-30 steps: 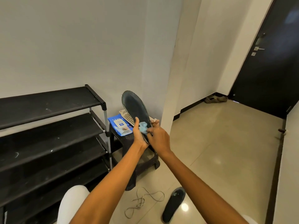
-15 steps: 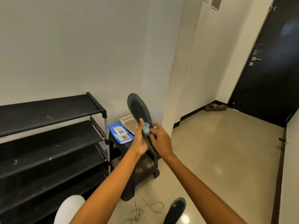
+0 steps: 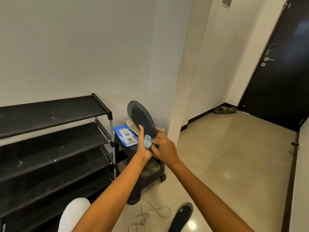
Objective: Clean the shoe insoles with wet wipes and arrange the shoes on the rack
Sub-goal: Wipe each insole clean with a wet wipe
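Currently your left hand [image 3: 143,146] grips the upright insole [image 3: 142,118]; your right hand [image 3: 164,148] pinches a blue wipe [image 3: 147,142] against it. Second insole [image 3: 181,216] lies at 5 o'clock.

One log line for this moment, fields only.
step: wiping | left hand: holds dark insole upright | right hand: rubs crumpled light-blue wipe on it | second insole: floor

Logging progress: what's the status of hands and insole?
Left hand holds insole upright. Right hand pinches blue wipe against it. Second insole on floor.
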A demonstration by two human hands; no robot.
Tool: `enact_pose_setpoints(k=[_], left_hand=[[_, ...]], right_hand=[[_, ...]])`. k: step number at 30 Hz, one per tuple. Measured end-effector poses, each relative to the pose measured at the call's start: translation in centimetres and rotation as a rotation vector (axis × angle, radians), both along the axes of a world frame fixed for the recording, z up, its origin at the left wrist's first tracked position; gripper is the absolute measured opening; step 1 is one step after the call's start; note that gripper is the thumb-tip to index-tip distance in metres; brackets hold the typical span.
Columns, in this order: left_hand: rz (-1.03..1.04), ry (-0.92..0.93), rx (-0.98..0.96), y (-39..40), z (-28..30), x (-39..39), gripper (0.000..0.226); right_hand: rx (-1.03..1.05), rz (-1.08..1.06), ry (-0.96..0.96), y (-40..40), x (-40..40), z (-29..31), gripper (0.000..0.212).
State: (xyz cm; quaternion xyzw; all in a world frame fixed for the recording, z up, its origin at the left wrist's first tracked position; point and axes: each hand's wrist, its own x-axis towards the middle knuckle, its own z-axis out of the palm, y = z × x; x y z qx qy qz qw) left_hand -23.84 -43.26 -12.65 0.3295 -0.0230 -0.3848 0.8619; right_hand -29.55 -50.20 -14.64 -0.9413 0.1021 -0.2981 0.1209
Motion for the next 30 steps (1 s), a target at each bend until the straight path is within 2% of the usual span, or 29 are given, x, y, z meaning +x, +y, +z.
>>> enact_pose_setpoints(k=[2,4,6,8,11,14,17,18,21,23,25,26,28,30], left_hand=[[0.016,-0.005,0.015,0.2,-0.7,-0.2,0.051],[0.006,0.001,0.013,0.5,-1.2,-0.7,0.046],[-0.043,-0.02,0.018,0.5,-1.3,-1.0,0.045],[-0.061,-0.022,0.036,0.5,-1.1,-0.9,0.049],[-0.034,-0.027,0.069,0.2,-0.3,-0.6,0.055],[-0.055,-0.035,0.039,0.1,-0.8,0.1,0.08],[-0.035,0.053,0.022,0.6,-1.4,0.4,0.072],[-0.049,0.048,0.041,0.5,-1.7,0.6,0.072],[-0.082,0.001,0.07,0.1,-1.0,0.0,0.074],[-0.101,0.006,0.068,-0.2,-0.6,-0.5,0.075],[-0.014,0.026,0.052,0.0,-1.3,0.3,0.074],[-0.044,0.042,0.055,0.2,-1.4,0.7,0.079],[-0.138,0.068,0.031,0.6,-1.4,1.0,0.083],[-0.1,0.031,0.04,0.2,-1.9,0.6,0.073]], right_hand=[[-0.021,0.064,0.046,-0.4,-0.6,0.1,0.021],[-0.03,0.012,-0.018,-1.0,-0.5,0.6,0.02],[0.112,-0.103,-0.126,-1.7,0.0,1.6,0.021],[0.217,-0.14,-0.142,-2.4,0.5,2.0,0.024],[0.16,-0.05,-0.057,-1.8,0.6,1.0,0.025],[0.125,0.089,-0.063,0.4,-0.3,-1.0,0.027],[-0.079,0.175,-0.028,0.3,-1.4,-2.1,0.036],[-0.132,0.159,-0.028,-0.4,-1.4,-2.0,0.037],[-0.065,-0.021,-0.035,-1.4,-0.9,-1.0,0.047],[-0.093,-0.089,-0.018,-1.3,-0.6,-1.0,0.051],[-0.084,-0.033,0.031,-0.5,-0.9,-1.7,0.052],[-0.075,0.029,0.056,-0.2,-1.3,-2.1,0.051],[-0.172,0.114,0.088,-0.3,-1.8,-2.5,0.047],[-0.288,0.049,0.139,-1.3,-1.7,-2.1,0.051]])
